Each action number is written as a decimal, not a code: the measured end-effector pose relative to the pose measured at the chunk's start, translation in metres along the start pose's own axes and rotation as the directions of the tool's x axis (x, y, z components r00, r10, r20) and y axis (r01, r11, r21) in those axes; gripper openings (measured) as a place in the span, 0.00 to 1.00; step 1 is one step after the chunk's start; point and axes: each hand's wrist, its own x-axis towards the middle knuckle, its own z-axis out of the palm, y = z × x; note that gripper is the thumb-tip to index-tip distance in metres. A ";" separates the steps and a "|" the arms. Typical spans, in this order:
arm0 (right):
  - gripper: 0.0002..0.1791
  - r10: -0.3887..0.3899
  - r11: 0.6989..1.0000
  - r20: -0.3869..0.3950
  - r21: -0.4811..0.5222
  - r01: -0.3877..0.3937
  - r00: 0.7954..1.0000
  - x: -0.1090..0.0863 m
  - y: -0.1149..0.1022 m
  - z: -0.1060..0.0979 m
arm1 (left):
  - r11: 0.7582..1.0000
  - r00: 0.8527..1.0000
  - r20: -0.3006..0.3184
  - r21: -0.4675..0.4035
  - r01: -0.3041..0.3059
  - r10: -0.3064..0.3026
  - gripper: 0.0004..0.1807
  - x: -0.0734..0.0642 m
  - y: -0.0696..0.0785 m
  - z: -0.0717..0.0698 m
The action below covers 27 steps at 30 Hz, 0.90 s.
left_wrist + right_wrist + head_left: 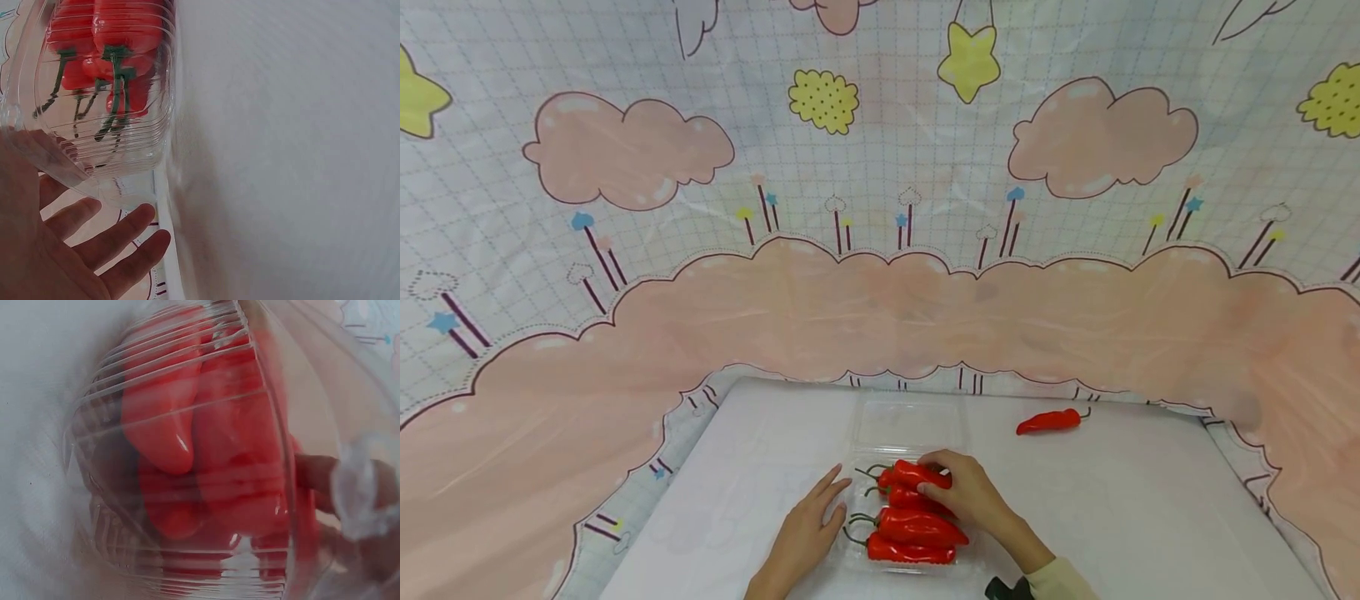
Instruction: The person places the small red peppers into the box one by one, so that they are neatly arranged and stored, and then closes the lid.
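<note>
Several red peppers [921,527] with green stems lie side by side in a clear plastic clamshell box [912,569], stems toward the left. At the far end of the row, my right hand [970,493] holds a red pepper [913,474] by its right part, thumb and fingers around it. In the right wrist view, fingers [315,475] show blurred through the clear wall. My left hand [805,529] lies at the box's left side, fingers spread and holding nothing. The left wrist view shows those fingers [115,240] beside the ribbed wall.
The box's lid [910,423] is folded back, away from me. One more red pepper [1049,422] lies alone on the white table [1120,500] at the far right. A cloud-patterned curtain [880,317] hangs behind the table.
</note>
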 end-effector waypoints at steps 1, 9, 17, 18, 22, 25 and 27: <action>0.19 0.000 1.000 -0.002 -0.004 0.000 1.000 0.001 0.000 0.000 | 1.000 1.000 0.002 -0.001 0.002 -0.002 0.21 0.000 0.000 0.000; 0.19 -0.013 1.000 -0.019 -0.019 0.012 1.000 0.005 0.001 0.003 | 1.000 1.000 0.024 0.001 0.019 -0.019 0.21 0.001 0.001 0.000; 0.19 -0.027 1.000 -0.033 -0.002 0.027 0.999 0.005 0.001 0.003 | 1.000 1.000 0.005 0.012 0.002 -0.002 0.21 0.001 0.001 0.000; 0.19 -0.036 0.999 -0.036 -0.003 0.035 0.999 0.005 0.001 0.003 | 1.000 1.000 0.003 0.015 -0.001 0.001 0.21 0.001 0.001 0.001; 0.19 -0.032 0.999 -0.035 0.019 0.033 0.999 0.003 -0.001 0.000 | 1.000 1.000 0.007 0.015 -0.001 0.001 0.21 0.002 0.000 0.001; 0.19 -0.014 0.999 -0.029 0.037 0.015 0.999 0.002 -0.003 -0.003 | 1.000 1.000 0.012 0.014 0.003 -0.003 0.21 0.002 0.001 0.000; 0.19 -0.003 0.999 -0.029 0.037 0.005 1.000 0.001 -0.005 -0.005 | 1.000 1.000 0.015 0.016 0.006 -0.007 0.21 0.002 0.001 0.000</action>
